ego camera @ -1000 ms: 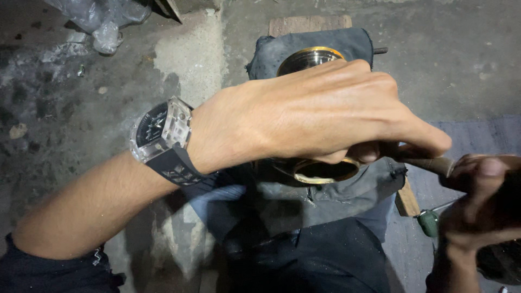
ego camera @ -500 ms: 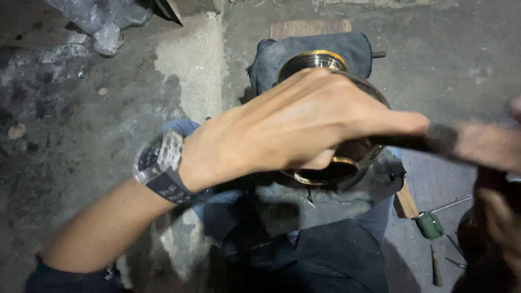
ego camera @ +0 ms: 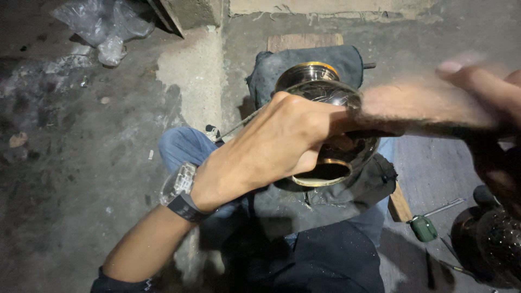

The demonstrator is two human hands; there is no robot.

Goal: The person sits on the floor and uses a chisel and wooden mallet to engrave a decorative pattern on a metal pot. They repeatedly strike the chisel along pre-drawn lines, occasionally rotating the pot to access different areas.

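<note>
The head camera looks down on a person seated on a concrete floor (ego camera: 81,179), a shiny brass-rimmed metal pot (ego camera: 325,135) lying on its side on a dark cloth (ego camera: 304,65) over the lap; its long axis runs away from the body, the open mouth toward the person, the far rim up near a wooden board (ego camera: 304,42). The left hand (ego camera: 271,152) lies over the near side of the pot, fingers curled narrowly and pressed against its wall, a watch (ego camera: 179,187) on the wrist; it is the nearer hand, touching the pot. The right hand (ego camera: 483,92) comes in from the right, blurred, closed around a dark stick-like tool (ego camera: 434,127) whose length runs crosswise to the pot's axis, its tip hidden by the left fingers. To the lower right lie a green-handled screwdriver (ego camera: 423,228) and another dark round vessel (ego camera: 488,244); crumpled plastic (ego camera: 103,27) sits at the upper left.
</note>
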